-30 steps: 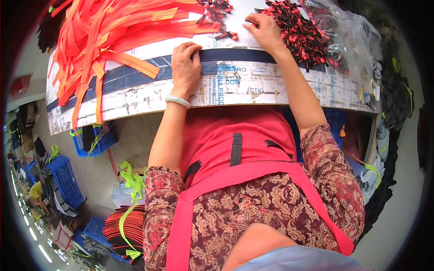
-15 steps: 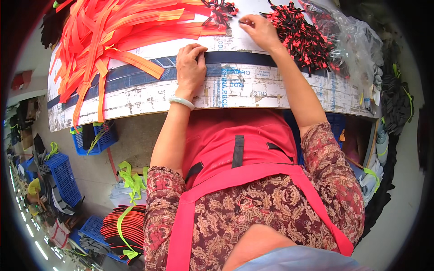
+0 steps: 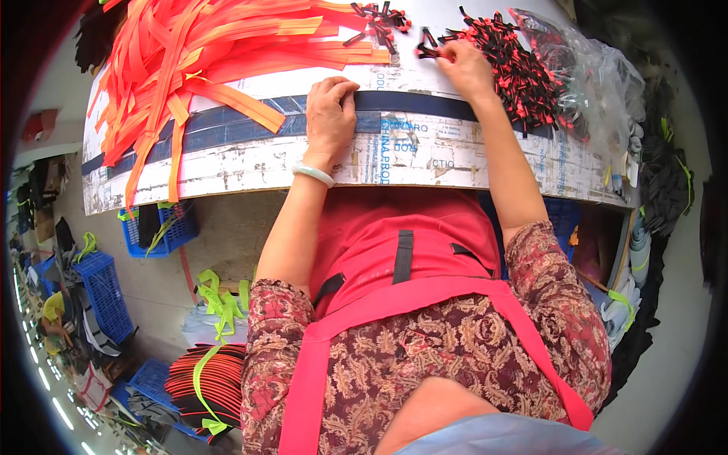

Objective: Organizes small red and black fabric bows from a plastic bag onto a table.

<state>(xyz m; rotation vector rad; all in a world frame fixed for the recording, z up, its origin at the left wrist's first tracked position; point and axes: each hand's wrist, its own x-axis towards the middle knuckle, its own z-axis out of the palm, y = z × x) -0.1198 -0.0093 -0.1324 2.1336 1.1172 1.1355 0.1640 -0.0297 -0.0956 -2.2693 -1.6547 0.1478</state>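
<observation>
My right hand (image 3: pixel 468 70) is closed in a pinch, its fingertips at a small black-and-red zipper-pull-like tab (image 3: pixel 429 51). It is just left of a large pile of similar tabs (image 3: pixel 509 72). A smaller cluster of these tabs (image 3: pixel 381 24) lies farther left. My left hand (image 3: pixel 331 115) rests on the table with its fingers curled under; what they hold, if anything, is hidden. To its left is a heap of long bright orange zipper strips (image 3: pixel 163 72), some hanging over the table's front edge.
The table (image 3: pixel 455 148) has a printed white covering with a dark blue band across it. Crumpled clear plastic (image 3: pixel 599 72) lies at the right. Below are blue crates (image 3: pixel 106 292) and a bundle of black-and-orange strips (image 3: pixel 201 387) tied with neon yellow.
My right hand has moved right and slightly nearer, towards the large pile. Black-and-red tabs now show beside its fingertips. My left hand stays curled at about the same place on the table.
</observation>
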